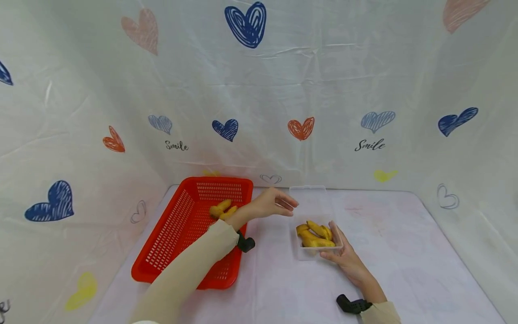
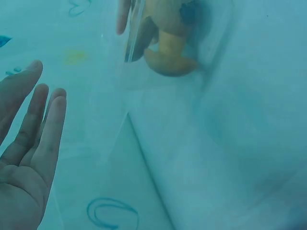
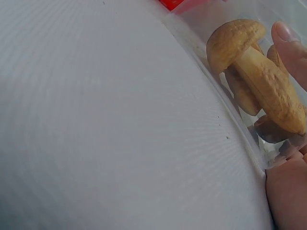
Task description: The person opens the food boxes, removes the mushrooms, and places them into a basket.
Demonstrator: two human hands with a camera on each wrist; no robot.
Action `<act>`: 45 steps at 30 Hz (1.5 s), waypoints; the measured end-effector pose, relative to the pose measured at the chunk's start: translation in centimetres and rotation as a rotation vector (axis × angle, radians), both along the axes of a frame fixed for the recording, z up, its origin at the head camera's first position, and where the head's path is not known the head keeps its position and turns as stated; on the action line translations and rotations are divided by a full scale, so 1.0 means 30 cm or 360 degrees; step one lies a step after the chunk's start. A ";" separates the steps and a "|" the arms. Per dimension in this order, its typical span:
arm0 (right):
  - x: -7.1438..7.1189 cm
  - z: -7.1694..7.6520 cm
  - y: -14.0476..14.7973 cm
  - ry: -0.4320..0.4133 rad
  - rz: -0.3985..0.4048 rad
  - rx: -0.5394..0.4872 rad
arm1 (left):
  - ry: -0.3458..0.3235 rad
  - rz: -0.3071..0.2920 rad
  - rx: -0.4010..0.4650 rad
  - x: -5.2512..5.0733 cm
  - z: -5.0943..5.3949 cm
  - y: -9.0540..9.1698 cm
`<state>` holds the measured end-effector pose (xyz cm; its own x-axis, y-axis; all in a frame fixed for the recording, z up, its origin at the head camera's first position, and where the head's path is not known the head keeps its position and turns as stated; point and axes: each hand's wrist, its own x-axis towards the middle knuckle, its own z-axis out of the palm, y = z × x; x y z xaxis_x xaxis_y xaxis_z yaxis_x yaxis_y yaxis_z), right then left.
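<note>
A clear plastic box (image 1: 307, 249) with a raised lid (image 1: 308, 198) holds several yellow-brown mushroom-shaped pieces (image 1: 317, 242). My right hand (image 1: 350, 261) grips the box's right side, its thumb at the near edge in the head view. In the right wrist view a mushroom piece (image 3: 268, 86) lies inside the box beside a finger of the right hand (image 3: 292, 52). My left hand (image 1: 273, 203) hovers between basket and box, left of the lid, holding nothing; in the left wrist view the left hand's fingers (image 2: 36, 129) are extended and apart from the box.
A red perforated basket (image 1: 178, 216) stands on the left of the white-covered table (image 1: 388, 234), with a few yellow pieces (image 1: 222, 208) near its right side, beneath the left forearm. A white sheet with printed hearts (image 1: 259, 99) hangs behind the table.
</note>
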<state>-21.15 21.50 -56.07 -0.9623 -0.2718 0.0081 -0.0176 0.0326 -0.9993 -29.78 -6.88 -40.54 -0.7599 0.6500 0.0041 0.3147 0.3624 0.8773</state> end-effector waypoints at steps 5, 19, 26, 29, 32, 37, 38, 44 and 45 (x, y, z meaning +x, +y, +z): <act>-0.002 -0.003 -0.008 -0.0002 -0.0015 0.0004 | -0.0009 -0.0052 -0.0015 0.003 -0.036 0.064; 0.000 -0.005 -0.021 -0.0007 -0.0035 0.0021 | 0.0178 -0.0125 -0.0099 0.000 -0.151 0.160; 0.004 -0.006 -0.016 0.0005 -0.0044 0.0043 | 0.0264 -0.0108 -0.0091 0.021 -0.178 0.183; 0.003 -0.007 -0.014 0.0003 -0.0047 0.0045 | 0.0271 -0.0079 -0.0075 0.025 -0.187 0.192; 0.003 -0.007 -0.012 -0.0010 -0.0054 0.0042 | 0.0314 -0.0041 -0.0109 0.028 -0.195 0.203; 0.003 -0.002 -0.009 -0.0024 -0.0063 0.0033 | 0.0489 0.0037 -0.0260 0.036 -0.207 0.218; 0.003 -0.002 -0.008 -0.0023 -0.0062 0.0034 | 0.0521 0.0052 -0.0291 0.037 -0.209 0.220; 0.003 -0.004 -0.005 -0.0019 -0.0045 0.0036 | 0.0683 0.0107 -0.0471 0.048 -0.213 0.230; 0.003 -0.005 -0.004 -0.0018 -0.0047 0.0036 | 0.0688 0.0107 -0.0480 0.050 -0.213 0.231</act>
<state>-21.07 21.36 -56.22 -0.9699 -0.2434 -0.0086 -0.0050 0.0553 -0.9985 -28.29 0.07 -46.93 -0.7704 0.6205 0.1466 0.5919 0.6106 0.5262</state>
